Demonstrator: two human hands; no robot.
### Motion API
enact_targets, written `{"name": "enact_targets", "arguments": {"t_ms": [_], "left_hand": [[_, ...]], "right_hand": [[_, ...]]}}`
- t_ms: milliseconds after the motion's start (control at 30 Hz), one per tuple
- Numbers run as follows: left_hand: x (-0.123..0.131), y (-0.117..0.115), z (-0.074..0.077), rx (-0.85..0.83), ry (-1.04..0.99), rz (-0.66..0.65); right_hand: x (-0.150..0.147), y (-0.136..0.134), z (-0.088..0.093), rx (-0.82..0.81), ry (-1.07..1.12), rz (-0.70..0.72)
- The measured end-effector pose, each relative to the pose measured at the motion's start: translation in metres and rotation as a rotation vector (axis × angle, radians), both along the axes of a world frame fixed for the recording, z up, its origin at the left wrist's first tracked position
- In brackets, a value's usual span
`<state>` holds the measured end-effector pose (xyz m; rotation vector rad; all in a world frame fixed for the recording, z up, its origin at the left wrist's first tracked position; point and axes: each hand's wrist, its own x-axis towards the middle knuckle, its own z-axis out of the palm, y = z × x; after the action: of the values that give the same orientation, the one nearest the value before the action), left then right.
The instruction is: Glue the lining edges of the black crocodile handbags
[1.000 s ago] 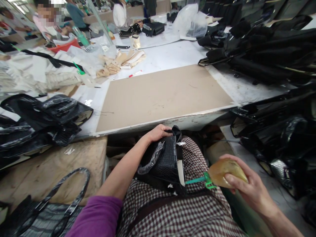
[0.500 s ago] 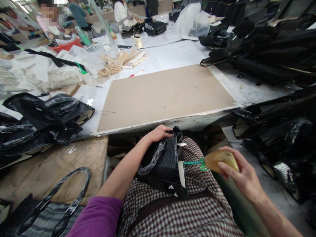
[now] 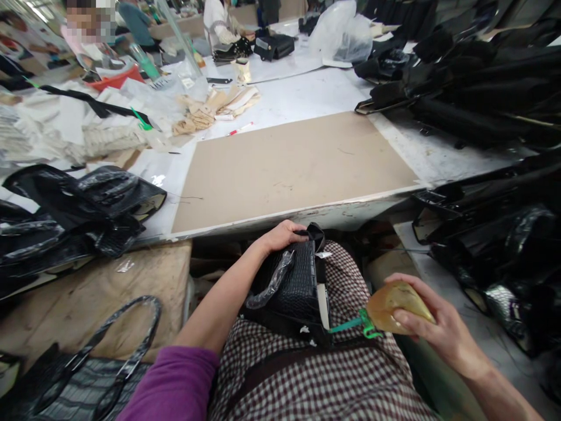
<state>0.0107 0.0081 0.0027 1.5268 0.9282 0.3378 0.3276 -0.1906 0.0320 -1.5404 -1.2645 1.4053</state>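
Observation:
A black crocodile-textured handbag [image 3: 294,286] rests on my lap, with a plastic-wrapped handle [image 3: 272,286] across its side. My left hand [image 3: 284,235] is closed on the bag's far end, its fingertips partly hidden. A pale strip [image 3: 323,305] shows along the bag's right edge. In my right hand [image 3: 432,318] is a soft glue bottle [image 3: 397,307] of yellowish liquid, gripped between thumb and fingers. Its green nozzle [image 3: 348,325] points left, the tip at the near end of the pale strip; whether it touches cannot be told.
Ahead lies a tan board [image 3: 289,169] on the white table. Black bag pieces [image 3: 79,204] lie at left, and more black bags [image 3: 473,88] are piled at right. A finished-looking handbag [image 3: 87,380] sits low at left. Co-workers [image 3: 221,26] are beyond the table.
My right hand has moved the glue bottle toward me and slightly right, its nozzle tip sliding from the middle of the pale strip to the near end. My left hand stays on the handbag.

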Motion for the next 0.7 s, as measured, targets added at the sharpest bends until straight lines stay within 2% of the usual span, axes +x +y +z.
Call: {"name": "enact_targets", "arguments": {"t_ms": [200,367,600,700], "left_hand": [[0.002,0.001,0.002,0.016,0.007,-0.007],[0.002,0.001,0.002,0.032,0.016,-0.019],[0.003,-0.001,0.003,0.068,0.045,-0.030],[0.001,0.001,0.011,0.110,0.061,-0.035]], "right_hand": [[-0.014,0.006,0.002,0.080,-0.034,-0.204],[-0.019,0.010,0.004,0.137,-0.057,-0.239],[-0.003,0.004,0.005,-0.025,0.030,-0.096],[-0.008,0.002,0.008,-0.091,0.206,-0.212]]}}
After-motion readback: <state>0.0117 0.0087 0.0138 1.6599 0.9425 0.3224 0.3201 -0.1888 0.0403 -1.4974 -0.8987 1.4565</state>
